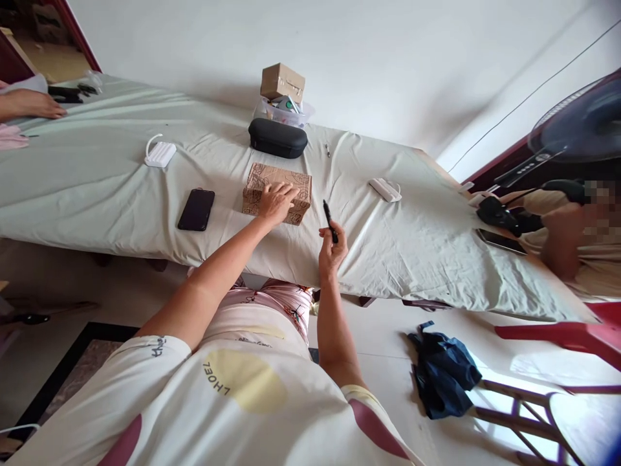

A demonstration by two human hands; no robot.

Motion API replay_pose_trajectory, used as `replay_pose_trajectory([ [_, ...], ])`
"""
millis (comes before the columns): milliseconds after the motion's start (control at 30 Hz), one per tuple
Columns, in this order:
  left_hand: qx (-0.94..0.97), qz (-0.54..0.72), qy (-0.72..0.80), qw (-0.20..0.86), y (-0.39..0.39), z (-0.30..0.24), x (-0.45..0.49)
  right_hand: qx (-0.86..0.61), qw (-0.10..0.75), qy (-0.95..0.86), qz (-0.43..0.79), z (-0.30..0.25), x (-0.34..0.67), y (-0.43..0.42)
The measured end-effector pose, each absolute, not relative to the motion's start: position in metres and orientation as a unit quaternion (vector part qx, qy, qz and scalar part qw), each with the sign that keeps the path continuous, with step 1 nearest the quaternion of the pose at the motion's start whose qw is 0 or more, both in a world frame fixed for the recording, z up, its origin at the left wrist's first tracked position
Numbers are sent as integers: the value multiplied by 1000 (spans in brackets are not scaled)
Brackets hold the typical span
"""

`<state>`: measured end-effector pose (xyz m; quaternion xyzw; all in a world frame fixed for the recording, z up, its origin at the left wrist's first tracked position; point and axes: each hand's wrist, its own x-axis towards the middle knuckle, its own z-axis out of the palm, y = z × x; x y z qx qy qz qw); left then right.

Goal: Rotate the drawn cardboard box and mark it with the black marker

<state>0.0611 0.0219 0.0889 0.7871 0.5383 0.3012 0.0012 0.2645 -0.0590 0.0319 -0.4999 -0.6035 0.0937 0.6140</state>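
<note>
A small patterned brown cardboard box sits on the cloth-covered table in front of me. My left hand lies on its top near the front edge, fingers stretched out and slightly spread. To the right of the box, my right hand is closed around a slim black pen. The pen points up and away from me, apart from the box. Left of the box a dark smartphone lies flat. Behind the box is a black zip case.
A clear plastic bin with a plain carton stands by the wall. White power banks lie on both sides. Another person's hand rests at far left. A person sits at right, near a fan.
</note>
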Motion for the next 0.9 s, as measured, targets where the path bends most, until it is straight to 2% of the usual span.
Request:
replay_pose_trajectory([
  [167, 803, 281, 525, -1, 20, 91, 56, -472, 504, -721, 63, 26, 249, -73],
  [267, 805, 275, 525, 8, 19, 92, 55, -460, 472, -750, 49, 26, 244, -66],
  [467, 802, 249, 543, -9, 14, 99, 58, -463, 449, -764, 19, 23, 245, -62],
  [733, 802, 233, 549, -20, 6, 106, 59, -440, 487, -755, -7, 21, 247, -63],
  [900, 805, 230, 547, -21, 6, 107, 59, -451, 475, -756, -10, 21, 246, -63],
])
